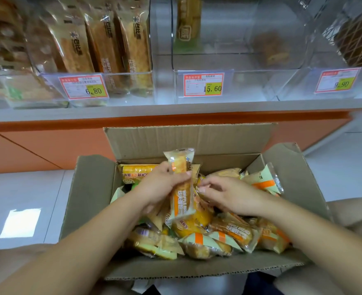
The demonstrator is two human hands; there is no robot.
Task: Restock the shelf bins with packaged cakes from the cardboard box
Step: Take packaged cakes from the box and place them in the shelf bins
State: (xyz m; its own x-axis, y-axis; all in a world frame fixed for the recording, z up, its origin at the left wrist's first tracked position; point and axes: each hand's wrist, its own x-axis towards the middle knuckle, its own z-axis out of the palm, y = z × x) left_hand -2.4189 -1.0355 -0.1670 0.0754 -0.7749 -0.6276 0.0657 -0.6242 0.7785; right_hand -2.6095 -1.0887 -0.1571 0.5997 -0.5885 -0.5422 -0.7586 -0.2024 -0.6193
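Plainly, the picking stage is in hand: the left hand (163,188) holds one long cake (181,184) upright above the far middle of the box (90,199), fingers and thumb wrapped round the wrapper's upper half, so the lower end hangs free over the heap. Held on end like that, it seems ready to slot in standing up, the way the matching packs stand in the left bin (129,81), far left on the shelf (175,111).

The right hand (229,196) is low, just right of the cake, over the loose packs (229,231). Its fingers are curled, thumb and forefinger close together. Whether they pinch a wrapper or only hover above one, I cannot tell. It probably seeks a second cake of the same kind, so that both go up in one trip.

The box sits open on the floor, close under the shelf, flaps folded out, which keeps the reach short and the mouth wide. It holds a mixed heap: long packs, and smaller ones with orange bands.

The middle bin (261,81), right of the left bin, looks nearly bare, with one tall pack at its far end. The left bin has room at its near side. By its lettering, the cake likely belongs there, though blur makes that a guess.
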